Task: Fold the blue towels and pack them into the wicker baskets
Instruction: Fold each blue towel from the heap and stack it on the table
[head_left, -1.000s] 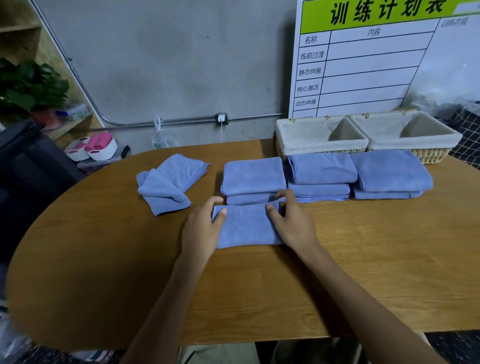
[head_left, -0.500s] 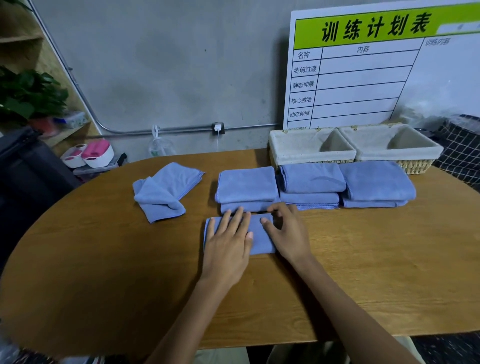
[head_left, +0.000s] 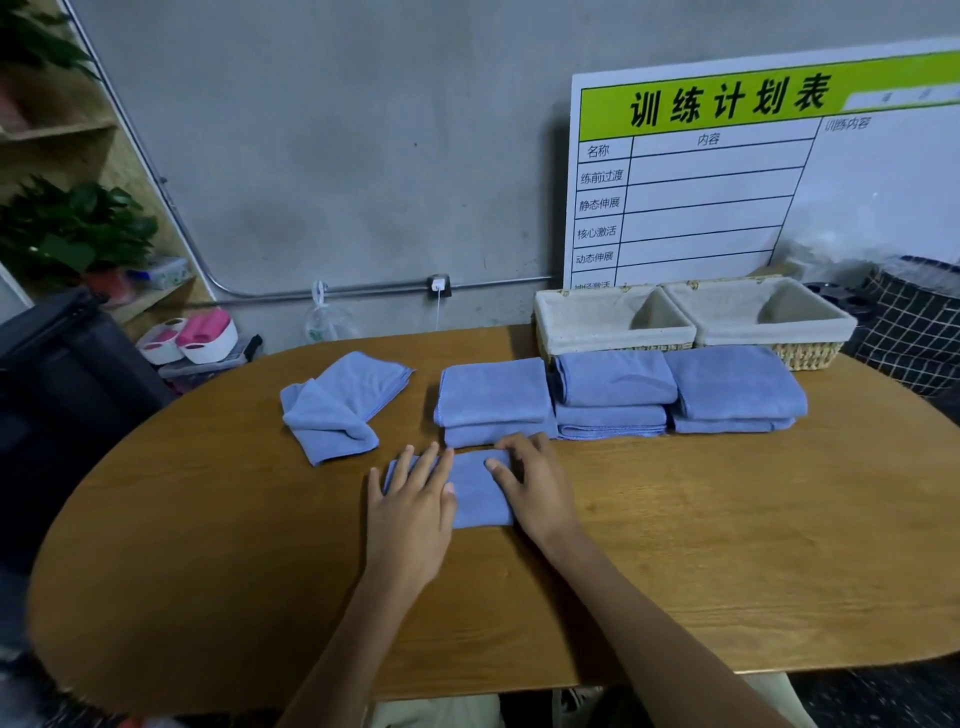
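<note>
Both hands flat on small folded towel (head_left: 480, 488) just in front of L stack (head_left: 493, 400), prob. pressing the fold. Left hand (head_left: 410, 514) fingers straight, spread; right hand (head_left: 535, 493) fingers loosely bent, apart, gripping nothing. Baskets (head_left: 613, 338) behind stacks, unfilled, w/ packing not yet begun.

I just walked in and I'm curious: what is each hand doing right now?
Left hand: open, fingers straight, pressing flat on the folded blue towel.
Right hand: open, fingers resting on the same towel.
</note>
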